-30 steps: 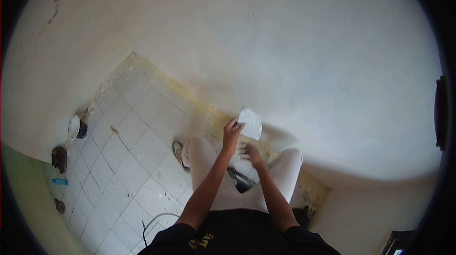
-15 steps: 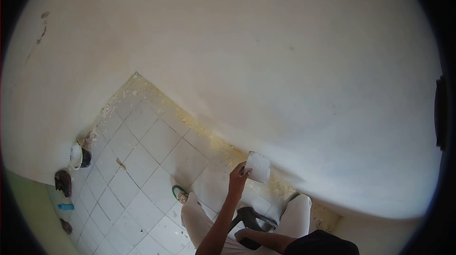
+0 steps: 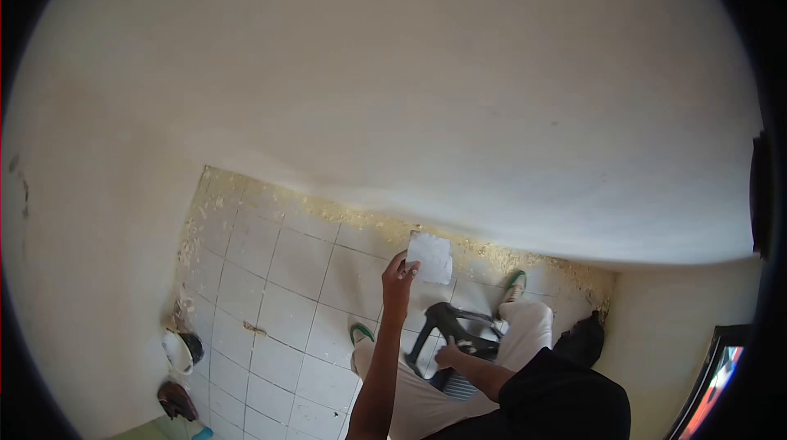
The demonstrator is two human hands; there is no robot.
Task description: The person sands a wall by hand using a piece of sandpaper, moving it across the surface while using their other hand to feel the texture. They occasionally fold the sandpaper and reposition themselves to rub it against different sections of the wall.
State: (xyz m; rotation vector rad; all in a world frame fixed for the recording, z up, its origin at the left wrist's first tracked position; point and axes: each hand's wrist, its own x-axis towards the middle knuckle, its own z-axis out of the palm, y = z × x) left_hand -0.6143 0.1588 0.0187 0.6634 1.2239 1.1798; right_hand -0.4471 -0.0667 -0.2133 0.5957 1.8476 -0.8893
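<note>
View from a head camera, looking down at a person in pale trousers and a dark shirt, standing close to a white wall (image 3: 426, 96). The left hand (image 3: 399, 272) was raised in front of the body, its fingers pinched shut on the lower left edge of a white sheet (image 3: 431, 257). The sheet was small, roughly rectangular and held up flat, above the line where wall met floor; whether it touched the wall could not be told. The right hand (image 3: 448, 354) was lower and nearer the body, closed on the top of a dark stool (image 3: 453, 325). The stool stood tilted between the person's legs, its legs splayed toward the wall.

The floor (image 3: 279, 276) was of pale square tiles, with a strip of yellowish crumbs and dust along the foot of the wall. A green sandal (image 3: 361, 332) showed at the left foot and another (image 3: 515, 280) at the right foot, near the wall. At lower left, by the side wall, sat a white bucket (image 3: 175, 352) and a dark brown object (image 3: 175, 401), too small to make out.
</note>
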